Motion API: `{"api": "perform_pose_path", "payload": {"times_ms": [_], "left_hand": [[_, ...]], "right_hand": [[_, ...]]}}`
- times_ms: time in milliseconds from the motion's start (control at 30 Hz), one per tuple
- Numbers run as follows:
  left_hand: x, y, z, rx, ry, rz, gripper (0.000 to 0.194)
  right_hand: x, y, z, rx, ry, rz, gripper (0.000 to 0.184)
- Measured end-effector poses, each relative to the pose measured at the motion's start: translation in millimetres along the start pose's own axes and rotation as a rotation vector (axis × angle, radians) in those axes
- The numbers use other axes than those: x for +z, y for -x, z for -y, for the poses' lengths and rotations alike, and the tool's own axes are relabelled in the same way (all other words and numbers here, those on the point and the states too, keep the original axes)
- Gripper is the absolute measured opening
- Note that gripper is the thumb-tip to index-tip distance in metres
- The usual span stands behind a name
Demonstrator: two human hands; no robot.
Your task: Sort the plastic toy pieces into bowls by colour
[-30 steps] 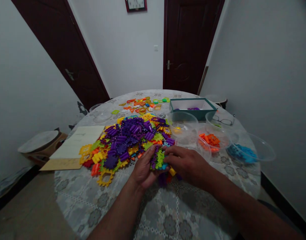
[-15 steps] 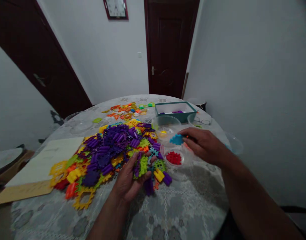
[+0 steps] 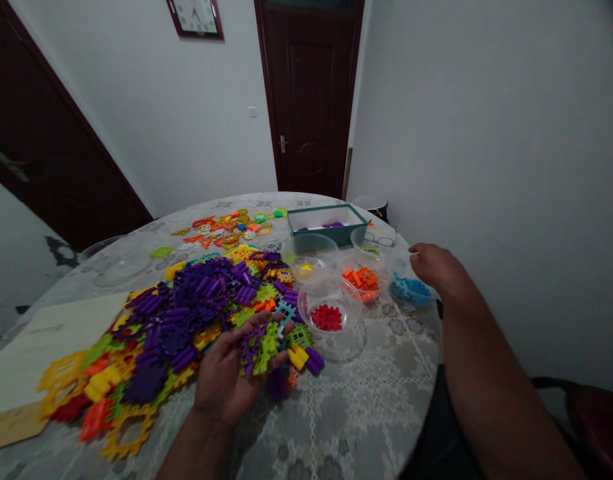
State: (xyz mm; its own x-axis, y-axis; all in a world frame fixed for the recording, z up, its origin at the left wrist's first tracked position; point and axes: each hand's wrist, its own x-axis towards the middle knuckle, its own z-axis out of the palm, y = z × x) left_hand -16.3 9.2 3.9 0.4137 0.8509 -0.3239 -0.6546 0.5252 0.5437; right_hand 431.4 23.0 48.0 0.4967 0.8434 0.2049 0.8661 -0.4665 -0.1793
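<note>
My left hand (image 3: 231, 373) is palm up beside the heap, its fingers curled around a few interlocking plastic building pieces. Lime green pieces (image 3: 267, 348) and purple pieces (image 3: 251, 347) show in it. Far to the right, my right hand (image 3: 436, 265) hangs over the rim of a clear bowl of blue pieces (image 3: 411, 291). Its fingers are mostly hidden, and no piece shows in it. A big heap of mixed building pieces (image 3: 201, 293), mostly purple on top, lies left of centre.
Clear bowls hold red pieces (image 3: 327, 318), orange pieces (image 3: 362, 281) and a few yellow pieces (image 3: 306, 268). Behind them stand a green-edged box (image 3: 343, 235) and eyeglasses (image 3: 383, 240). Orange pieces (image 3: 231, 227) lie scattered at the back; cardboard (image 3: 16, 427) is at left.
My right hand has moved right from above the red bowl to the blue bowl; the blue piece it held no longer shows in it. The view has turned right. My left hand keeps its pieces.
</note>
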Motion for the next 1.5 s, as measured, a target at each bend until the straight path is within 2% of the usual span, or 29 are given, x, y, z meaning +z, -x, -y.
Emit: {"api": "perform_pose_path", "payload": {"times_ms": [100,167,233,400,500,567,633,767,933,1067,1167,1300,1400,1467,1500], "left_hand": [[-0.3,0.0,1.5,0.003,-0.01,0.017,0.049],[0.8,1.5,2.9,0.009,-0.01,0.034,0.045],[2.3,3.3,4.4,0.01,-0.008,0.04,0.039],[3.2,3.8,9.7,0.054,-0.059,0.081,0.029],[2.9,1.4,14.4,0.14,-0.08,0.093,0.027],[3.4,-0.2,17.0,0.181,-0.09,0.082,0.026],[4.0,-1.3,18.5,0.188,-0.093,0.063,0.024],[4.5,-2.1,18.6,0.152,-0.082,0.025,0.02],[6.0,-1.4,13.3,0.104,-0.048,-0.001,0.024],[6.2,-0.3,9.5,0.065,-0.009,0.001,0.027],[4.7,-0.3,8.9,0.089,-0.047,0.004,0.035],[3.4,0.3,10.4,0.127,-0.146,-0.012,0.048],[4.8,1.7,12.3,0.127,-0.166,-0.023,0.061],[6.1,2.8,13.6,0.136,-0.183,-0.028,0.071],[6.6,3.2,14.3,0.142,-0.196,-0.025,0.075]], "right_hand": [[-10.3,11.1,17.7,-0.045,-0.047,-0.133,0.04],[-18.3,25.7,40.9,-0.186,-0.149,-0.208,0.035],[-23.7,47.8,72.4,-0.393,-0.289,-0.219,0.031],[-16.6,123.6,152.9,-1.0,-0.594,-0.021,0.027],[-1.9,158.0,181.9,-1.166,-0.635,0.086,0.035],[7.4,169.6,192.0,-1.17,-0.631,0.115,0.038],[14.2,173.7,196.7,-1.153,-0.624,0.131,0.033],[20.8,171.7,198.7,-1.142,-0.595,0.161,0.017],[26.1,171.2,200.8,-1.109,-0.563,0.14,0.013],[21.6,171.9,201.2,-1.109,-0.598,0.115,0.014],[4.7,164.3,191.9,-1.095,-0.644,0.141,0.013],[-24.8,129.7,163.1,-1.059,-0.549,0.316,0.009],[-32.1,79.7,145.3,-0.97,-0.423,0.405,0.011],[-26.7,37.7,143.8,-0.888,-0.369,0.383,0.012],[-22.1,16.1,146.4,-0.826,-0.368,0.306,0.012]]}}
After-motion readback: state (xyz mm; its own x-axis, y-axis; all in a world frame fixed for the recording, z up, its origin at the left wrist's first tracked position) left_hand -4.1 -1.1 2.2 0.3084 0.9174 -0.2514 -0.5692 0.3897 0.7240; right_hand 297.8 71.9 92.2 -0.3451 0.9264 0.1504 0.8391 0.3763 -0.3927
